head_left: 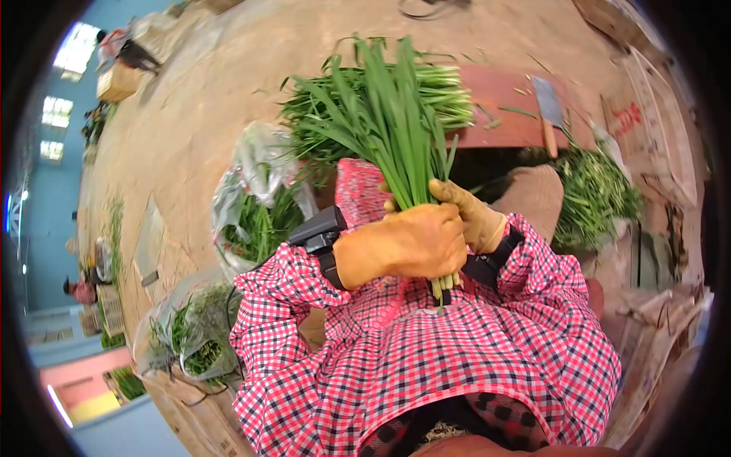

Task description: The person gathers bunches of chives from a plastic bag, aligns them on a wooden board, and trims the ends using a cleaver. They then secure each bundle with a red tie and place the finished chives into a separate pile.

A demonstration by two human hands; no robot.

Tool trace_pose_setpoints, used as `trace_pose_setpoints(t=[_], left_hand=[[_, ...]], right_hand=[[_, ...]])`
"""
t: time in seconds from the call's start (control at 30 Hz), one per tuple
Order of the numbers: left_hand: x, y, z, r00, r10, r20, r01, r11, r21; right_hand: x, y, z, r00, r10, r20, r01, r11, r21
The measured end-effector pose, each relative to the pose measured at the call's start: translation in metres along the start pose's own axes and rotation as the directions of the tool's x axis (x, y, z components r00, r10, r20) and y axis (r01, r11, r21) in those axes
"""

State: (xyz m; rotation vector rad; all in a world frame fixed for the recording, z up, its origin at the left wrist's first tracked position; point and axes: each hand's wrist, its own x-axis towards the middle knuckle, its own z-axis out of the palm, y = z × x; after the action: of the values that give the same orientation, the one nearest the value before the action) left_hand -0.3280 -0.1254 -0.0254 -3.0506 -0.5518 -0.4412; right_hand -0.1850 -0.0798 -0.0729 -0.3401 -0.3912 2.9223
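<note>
Just ahead of the checked shirt [426,343], grips a bunch of greens [397,145] in the gloved left hand [403,240], closed round the stems. Lays the gloved right hand [478,219] against the same bunch, slightly farther forward and to the right; cannot tell its degree of closure behind the leaves. Holds the bunch with its long axis running forward, leaning a little left: stem ends [445,285] toward the shirt, leaves fanning out ahead. Has the left hand nearer the stem ends, the right nearer the leaves. Farther out, shows a plastic bag [263,156] at left and, beyond the leaves, a pile of greens [451,99] on a red board [495,137], beside a knife [548,107].
</note>
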Motion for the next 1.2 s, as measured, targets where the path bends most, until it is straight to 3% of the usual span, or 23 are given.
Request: trace_pose_setpoints(t=[0.1,0.13,0.17,0.27,0.3,0.37,0.4,0.43,0.47,0.5,0.57,0.67,0.7,0.77,0.83,0.87,0.93,0.97,1.0,1.03,1.1,1.13,1.2], left_hand=[[0.011,-0.01,0.013,0.999,-0.04,-0.019,0.041,0.997,0.061],[0.016,-0.01,0.009,0.993,-0.054,0.106,0.048,0.997,0.065],[0.02,-0.014,0.004,0.998,-0.037,0.049,0.033,0.997,0.075],[0.034,-0.021,-0.006,0.993,0.016,-0.12,-0.005,0.996,0.091],[0.031,-0.023,-0.003,0.982,-0.097,-0.16,0.1,0.995,0.011],[0.02,-0.03,-0.002,0.923,-0.325,-0.204,0.299,0.942,-0.151],[0.014,-0.027,0.002,0.758,-0.628,-0.179,0.481,0.722,-0.497],[0.008,-0.023,0.009,0.535,-0.844,-0.029,0.533,0.364,-0.764],[0.006,-0.037,0.021,0.462,-0.886,0.043,0.511,0.226,-0.83],[0.01,-0.051,0.033,0.438,-0.891,0.122,0.383,0.062,-0.922],[0.024,-0.078,0.063,0.426,-0.898,0.108,0.036,-0.102,-0.994],[0.04,-0.099,0.043,0.423,-0.896,0.133,-0.046,-0.167,-0.985],[0.04,-0.099,0.029,0.296,-0.922,0.249,0.009,-0.258,-0.966],[0.049,-0.104,0.027,0.168,-0.972,0.166,-0.035,-0.174,-0.984],[0.058,-0.108,0.022,0.214,-0.974,-0.073,-0.079,0.057,-0.995],[0.062,-0.115,0.024,0.227,-0.958,-0.176,-0.124,0.151,-0.981],[0.063,-0.131,0.021,0.206,-0.958,-0.197,-0.072,0.186,-0.98],[0.065,-0.138,0.019,0.198,-0.957,-0.211,-0.055,0.204,-0.977],[0.066,-0.141,0.015,0.13,-0.979,-0.16,0.014,0.163,-0.987],[0.063,-0.144,0.008,0.144,-0.965,-0.221,0.088,0.235,-0.968],[0.061,-0.149,-0.01,0.188,-0.925,-0.331,0.235,0.369,-0.899],[0.064,-0.146,-0.023,0.217,-0.893,-0.395,0.284,0.445,-0.849],[0.07,-0.154,-0.017,0.254,-0.786,-0.564,0.115,0.603,-0.789]], right_hand=[[-0.003,-0.011,-0.033,0.987,0.137,-0.08,-0.118,0.972,0.204],[-0.003,-0.016,-0.04,0.994,0.089,-0.062,-0.074,0.974,0.215],[-0.003,-0.02,-0.047,0.998,0.042,-0.044,-0.03,0.973,0.229],[-0.018,-0.049,-0.029,0.967,-0.254,-0.032,0.253,0.967,-0.022],[-0.018,-0.057,-0.039,0.958,-0.287,0.009,0.286,0.957,0.043],[-0.026,-0.083,-0.057,0.949,-0.314,0.016,0.314,0.941,-0.123],[-0.031,-0.093,-0.057,0.937,-0.349,-0.012,0.339,0.919,-0.2],[-0.04,-0.106,-0.055,0.924,-0.383,-0.011,0.359,0.876,-0.322],[-0.04,-0.118,-0.054,0.905,-0.424,-0.032,0.373,0.827,-0.42],[-0.039,-0.127,-0.052,0.883,-0.468,-0.048,0.38,0.77,-0.512],[-0.036,-0.139,-0.032,0.821,-0.562,-0.104,0.279,0.554,-0.784],[-0.016,-0.129,-0.029,0.737,-0.672,-0.069,0.004,0.106,-0.994],[-0.006,-0.122,-0.03,0.712,-0.702,-0.01,-0.087,-0.074,-0.993],[-0.005,-0.115,-0.003,0.685,-0.708,-0.172,-0.203,0.042,-0.978],[-0.006,-0.116,0.017,0.672,-0.676,-0.302,-0.272,0.154,-0.95],[-0.002,-0.122,-0.009,0.659,-0.73,-0.183,-0.274,-0.005,-0.962],[0.004,-0.131,-0.013,0.673,-0.734,-0.094,-0.235,-0.092,-0.968],[-0.002,-0.14,-0.002,0.7,-0.702,-0.13,-0.204,-0.023,-0.979],[-0.003,-0.149,0.004,0.727,-0.687,-0.001,-0.096,-0.1,-0.99],[-0.005,-0.158,0.01,0.741,-0.659,0.127,0.016,-0.172,-0.985],[-0.009,-0.18,0.025,0.769,-0.639,-0.02,0.063,0.107,-0.992],[-0.005,-0.186,0.035,0.703,-0.688,0.182,0.243,-0.008,-0.97],[-0.001,-0.199,0.05,0.702,-0.669,0.245,0.294,-0.041,-0.955]])
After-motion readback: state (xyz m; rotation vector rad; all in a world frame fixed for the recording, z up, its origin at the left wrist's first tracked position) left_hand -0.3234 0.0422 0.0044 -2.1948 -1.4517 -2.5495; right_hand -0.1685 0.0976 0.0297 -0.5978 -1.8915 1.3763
